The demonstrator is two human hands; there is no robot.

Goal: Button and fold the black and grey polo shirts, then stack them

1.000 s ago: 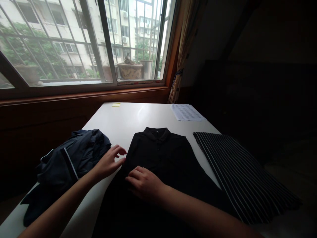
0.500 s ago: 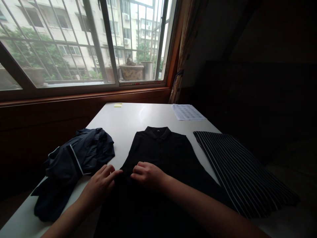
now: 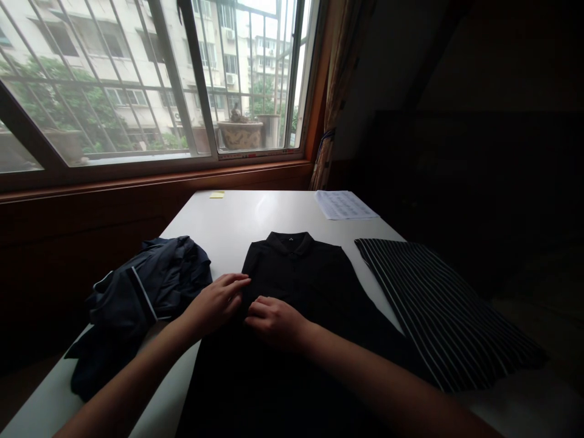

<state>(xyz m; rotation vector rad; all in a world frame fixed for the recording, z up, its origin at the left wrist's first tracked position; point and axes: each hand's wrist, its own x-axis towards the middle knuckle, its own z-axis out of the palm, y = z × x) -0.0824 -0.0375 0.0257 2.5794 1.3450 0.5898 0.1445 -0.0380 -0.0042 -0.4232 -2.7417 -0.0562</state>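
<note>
A black polo shirt (image 3: 314,280) lies spread on the white table, its collar pointing towards the window. My left hand (image 3: 223,299) is at the shirt's left side edge, fingers stretched out over the cloth near the shoulder. Slightly lower and to the right, my right hand (image 3: 276,321) rests on the shirt front with its fingers curled down onto the fabric. The shirt's lower part is very dark, and my right forearm covers some of it.
A crumpled dark blue garment (image 3: 159,280) lies on the table's left side. To the right is a folded striped cloth (image 3: 433,304). Printed sheets (image 3: 347,205) and a yellow sticky note (image 3: 217,194) lie on the table (image 3: 260,210) towards its far edge, below the window.
My left hand has moved up and to the right along the shirt's side, its fingers now straighter. My right hand has stayed nearly in place, curled on the shirt.
</note>
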